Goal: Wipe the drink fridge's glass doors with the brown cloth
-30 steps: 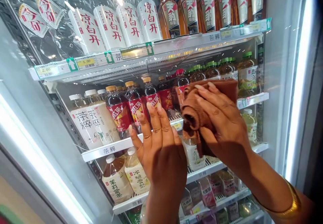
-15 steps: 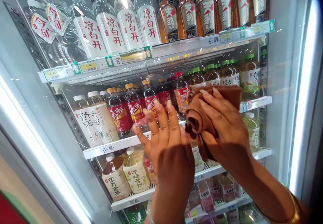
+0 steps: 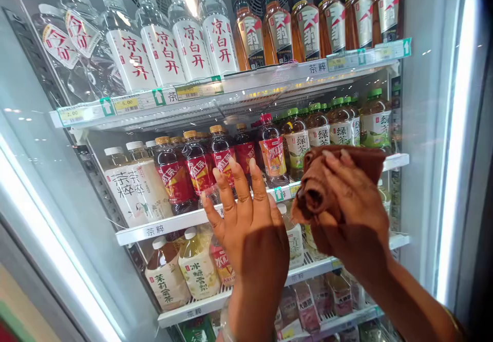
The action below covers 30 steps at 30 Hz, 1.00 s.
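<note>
My right hand [image 3: 352, 198] grips a folded, rolled brown cloth [image 3: 325, 183], its fingers laid over the top. The cloth is in front of the green-capped tea bottles [image 3: 341, 124] on the middle shelf and hides part of them. Left of it, my left hand [image 3: 250, 224] is raised with the fingers spread and holds nothing. Behind those fingertips stand dark tea bottles with red labels [image 3: 202, 165]. Whether either hand touches a glass surface in front of the shelves, I cannot tell.
A lit drinks fridge has several white shelves [image 3: 134, 234]. Clear water bottles [image 3: 188, 49] and amber bottles [image 3: 306, 29] line the top one. Lower down are paler drinks [image 3: 198, 270] and small pink bottles [image 3: 306, 303]. Bright light strips [image 3: 456, 141] run along both sides.
My right hand and the brown cloth have moved right and slightly down, uncovering more of the green-capped bottles. The left hand stays almost where it was, still spread.
</note>
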Each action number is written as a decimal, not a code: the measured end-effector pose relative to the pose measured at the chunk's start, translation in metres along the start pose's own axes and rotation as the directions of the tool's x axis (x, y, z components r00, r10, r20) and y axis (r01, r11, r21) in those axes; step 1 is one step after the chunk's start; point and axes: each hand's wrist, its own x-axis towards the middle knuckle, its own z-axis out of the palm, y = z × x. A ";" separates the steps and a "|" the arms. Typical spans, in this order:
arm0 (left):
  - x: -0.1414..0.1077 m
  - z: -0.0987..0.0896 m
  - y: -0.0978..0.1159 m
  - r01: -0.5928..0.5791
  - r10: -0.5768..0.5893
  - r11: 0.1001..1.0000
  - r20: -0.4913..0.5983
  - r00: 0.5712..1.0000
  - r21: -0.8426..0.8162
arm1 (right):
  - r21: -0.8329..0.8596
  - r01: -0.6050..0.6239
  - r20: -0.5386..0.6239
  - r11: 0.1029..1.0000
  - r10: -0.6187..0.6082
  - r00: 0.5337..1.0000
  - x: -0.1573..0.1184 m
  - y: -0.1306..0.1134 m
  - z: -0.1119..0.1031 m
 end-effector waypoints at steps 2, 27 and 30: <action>0.000 0.002 0.001 0.016 -0.016 1.000 -0.004 1.000 -0.002 | 0.020 0.059 0.066 0.998 -0.060 0.996 -0.006 -0.010 0.002; 0.005 0.016 0.042 -0.034 0.034 0.999 0.009 0.999 -0.001 | 0.043 0.107 0.061 0.993 -0.109 0.992 0.000 0.030 -0.018; 0.006 0.018 0.049 -0.014 0.014 1.000 -0.018 1.000 0.004 | 0.088 0.186 0.119 0.979 -0.196 0.973 0.006 0.033 -0.019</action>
